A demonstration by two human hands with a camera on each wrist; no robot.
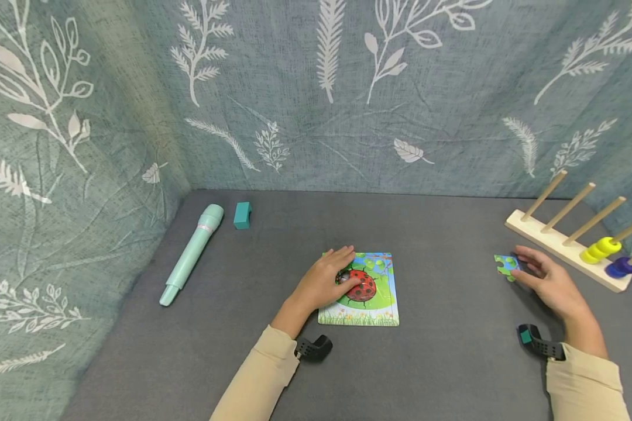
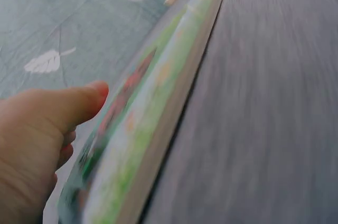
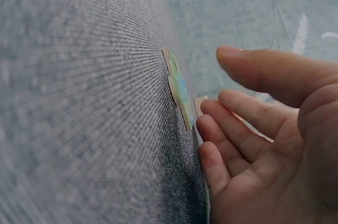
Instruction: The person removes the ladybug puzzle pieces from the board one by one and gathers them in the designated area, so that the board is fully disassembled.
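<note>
A square ladybug puzzle lies flat at the middle of the table. My left hand rests over its left part, fingers extended toward the top edge and thumb over the ladybug. The left wrist view shows the puzzle's edge beside my thumb, while my other fingertips are mostly hidden. Far to the right, a loose puzzle piece in green and blue lies on the table. Beside it is my right hand, thumb and fingers spread apart. In the right wrist view the piece lies flat, with my thumb clear of it.
A wooden stacking rack with pegs and yellow and purple beads stands just beyond my right hand. At the left lie a mint-green toy microphone and a small teal block. A leaf-patterned curtain hangs behind the table.
</note>
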